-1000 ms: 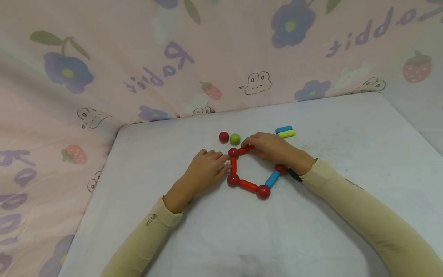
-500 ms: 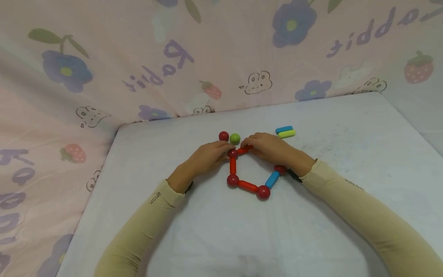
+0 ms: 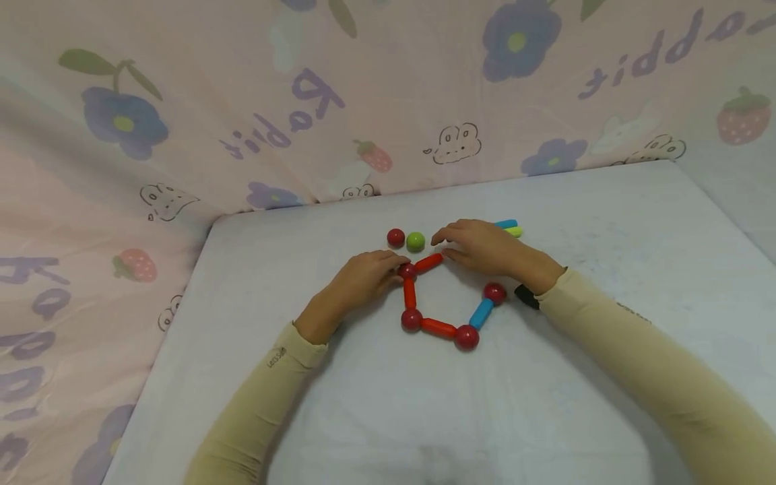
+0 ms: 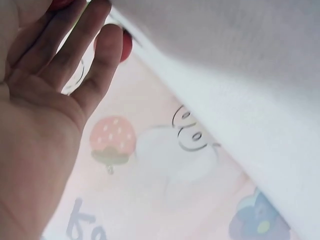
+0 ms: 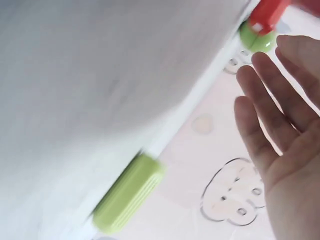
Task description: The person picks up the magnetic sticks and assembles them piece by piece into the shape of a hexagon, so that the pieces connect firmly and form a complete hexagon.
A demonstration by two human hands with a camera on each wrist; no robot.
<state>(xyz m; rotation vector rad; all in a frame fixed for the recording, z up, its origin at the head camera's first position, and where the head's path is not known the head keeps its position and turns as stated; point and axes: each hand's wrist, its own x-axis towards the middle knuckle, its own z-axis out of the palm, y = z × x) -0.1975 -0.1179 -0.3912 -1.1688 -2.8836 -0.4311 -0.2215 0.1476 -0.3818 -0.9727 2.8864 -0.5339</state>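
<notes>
On the white table lies an unclosed ring of toy rods and balls in the head view. My left hand [image 3: 364, 281] pinches the red ball [image 3: 409, 272] at its upper left corner. From that ball a red rod [image 3: 429, 263] points up and right, its far end free. A second red rod [image 3: 409, 294] runs down to another red ball [image 3: 411, 319]. Along the bottom, a third red rod [image 3: 439, 328] meets a red ball [image 3: 467, 337]; a blue rod [image 3: 481, 314] links it to the right-hand ball [image 3: 494, 293]. My right hand [image 3: 488, 248] hovers beside the free rod end, fingers relaxed, holding nothing.
Behind the ring sit a loose red ball [image 3: 396, 238] and a green ball [image 3: 415, 242]. Partly covered by the right hand are a loose blue rod [image 3: 506, 223] and a yellow-green rod [image 5: 129, 194]. A patterned pink curtain [image 3: 388, 101] stands along the table's back edge.
My left hand has moved up from beside the left red rod to the upper left ball. My right hand has let go of the upper red rod and drawn slightly right.
</notes>
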